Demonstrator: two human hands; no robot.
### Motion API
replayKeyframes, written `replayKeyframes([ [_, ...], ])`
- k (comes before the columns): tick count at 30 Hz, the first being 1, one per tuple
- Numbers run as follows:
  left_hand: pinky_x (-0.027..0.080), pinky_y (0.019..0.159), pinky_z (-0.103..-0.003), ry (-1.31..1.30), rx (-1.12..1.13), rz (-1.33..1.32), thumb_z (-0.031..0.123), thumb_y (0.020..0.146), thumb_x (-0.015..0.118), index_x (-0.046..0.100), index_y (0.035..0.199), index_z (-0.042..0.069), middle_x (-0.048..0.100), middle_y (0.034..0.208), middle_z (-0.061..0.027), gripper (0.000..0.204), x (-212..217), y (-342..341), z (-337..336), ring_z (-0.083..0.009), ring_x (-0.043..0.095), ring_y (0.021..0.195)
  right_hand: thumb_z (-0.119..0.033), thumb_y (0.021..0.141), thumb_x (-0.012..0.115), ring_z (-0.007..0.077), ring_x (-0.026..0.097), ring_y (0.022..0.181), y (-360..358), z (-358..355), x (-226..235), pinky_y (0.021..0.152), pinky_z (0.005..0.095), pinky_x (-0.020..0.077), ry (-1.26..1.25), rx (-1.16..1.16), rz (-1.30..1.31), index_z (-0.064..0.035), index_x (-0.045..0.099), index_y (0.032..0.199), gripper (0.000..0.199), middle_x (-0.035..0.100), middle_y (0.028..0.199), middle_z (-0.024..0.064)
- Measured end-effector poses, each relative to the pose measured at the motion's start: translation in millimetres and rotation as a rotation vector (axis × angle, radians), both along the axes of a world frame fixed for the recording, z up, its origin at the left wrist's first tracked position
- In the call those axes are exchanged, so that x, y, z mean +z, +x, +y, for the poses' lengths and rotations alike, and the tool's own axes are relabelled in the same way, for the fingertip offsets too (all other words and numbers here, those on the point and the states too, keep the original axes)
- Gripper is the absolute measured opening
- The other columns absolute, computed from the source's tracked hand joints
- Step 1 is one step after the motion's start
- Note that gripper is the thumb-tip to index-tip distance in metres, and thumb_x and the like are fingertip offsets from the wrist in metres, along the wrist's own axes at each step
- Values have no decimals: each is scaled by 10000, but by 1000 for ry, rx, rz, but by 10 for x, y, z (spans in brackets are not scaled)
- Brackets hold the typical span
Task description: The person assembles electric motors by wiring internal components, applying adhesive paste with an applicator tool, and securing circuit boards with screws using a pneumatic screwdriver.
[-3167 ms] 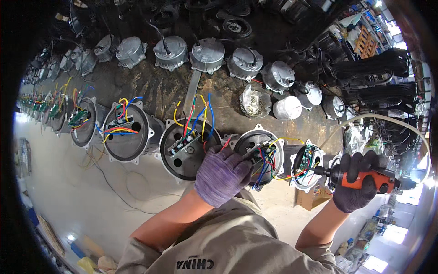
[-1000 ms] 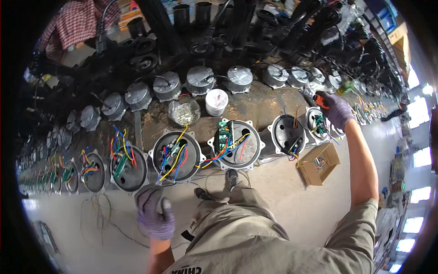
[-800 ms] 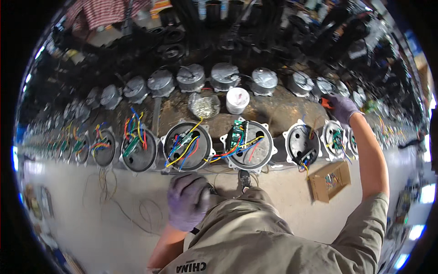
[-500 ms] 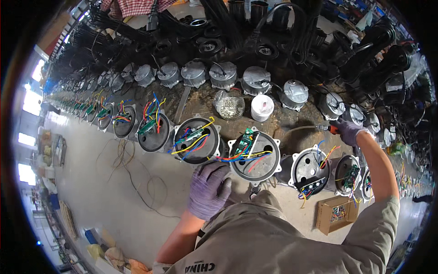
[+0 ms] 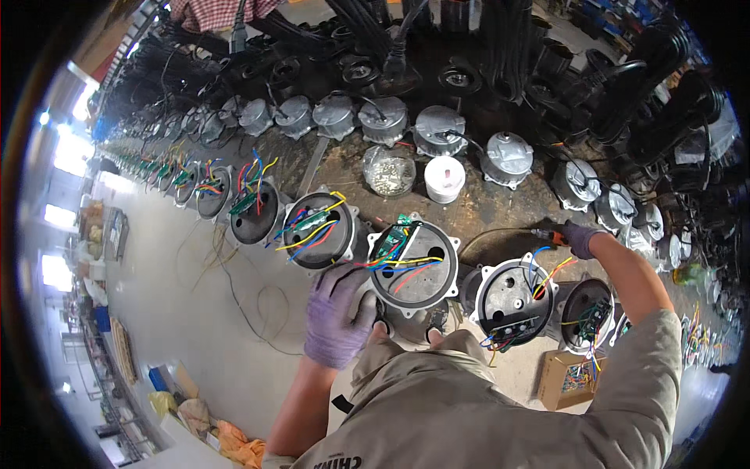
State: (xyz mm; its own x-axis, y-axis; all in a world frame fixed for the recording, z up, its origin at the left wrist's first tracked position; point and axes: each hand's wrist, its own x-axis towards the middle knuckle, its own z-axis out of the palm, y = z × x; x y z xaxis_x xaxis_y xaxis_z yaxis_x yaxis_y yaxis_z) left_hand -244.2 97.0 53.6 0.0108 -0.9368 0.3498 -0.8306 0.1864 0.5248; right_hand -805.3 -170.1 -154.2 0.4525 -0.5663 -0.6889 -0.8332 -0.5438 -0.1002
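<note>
My left hand (image 5: 334, 316), in a purple glove, has its fingers stretched out and thumb apart at the near side of the round metal housings. Its fingertips meet the rim beside the middle housing (image 5: 422, 285), which holds a green circuit board (image 5: 393, 241) and coloured wires. My right hand (image 5: 580, 238), gloved too, is closed around an orange-handled tool (image 5: 558, 238) with a thin hose (image 5: 500, 230) at its left end. The tool's exact kind is unclear. Below it stands another housing (image 5: 500, 293) with blue, red and yellow wires.
Silver motor-like covers (image 5: 440, 129) line the bench behind. Between rows stand a bag of small metal parts (image 5: 389, 173) and a white tub (image 5: 445, 178). Black cable bundles (image 5: 508, 55) crowd the far side. A cardboard box (image 5: 556, 383) with coloured bits sits low at right.
My right hand has come nearer and slightly left with the orange-handled tool. My left hand has shifted a little left and up along the housings. The view has turned slightly.
</note>
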Motion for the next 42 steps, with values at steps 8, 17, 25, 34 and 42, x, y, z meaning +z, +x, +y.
replayKeyframes([
  [8,442,989,-495,69,2,-328,306,765,831,664,1153,97,638,1202,-104,471,7,-164,-189,-343,575,1156,-59,842,721,436,691,1076,405,170,147,873,507,555,4,-119,-5,-140,421,1518,744,686,1176,265],
  [17,431,944,-503,123,140,-343,287,911,703,643,1137,88,694,1060,-137,307,199,-250,-544,-353,621,1060,-141,781,812,470,659,1148,239,-84,-179,939,499,556,137,57,48,-196,460,1501,803,620,1312,281],
  [25,469,936,-513,318,40,-382,249,957,636,644,1244,103,706,1063,-184,322,37,-21,-577,-386,655,1058,-392,820,809,442,622,1228,437,80,414,1027,489,525,8,38,9,-118,535,1461,749,596,1378,272],
  [34,543,821,-481,508,-115,-37,231,913,721,632,1143,53,726,992,-197,304,21,149,-850,-412,695,947,-210,908,740,424,647,1145,1961,839,2503,971,464,545,-350,-89,-617,-83,589,1396,526,636,1300,211],
  [42,538,732,-418,546,-180,163,192,830,797,609,1273,82,659,885,-127,494,-117,147,-834,-293,651,795,-266,905,719,424,675,1001,3038,1884,2864,867,500,550,-198,-50,-670,-47,630,1258,425,664,1146,202],
])
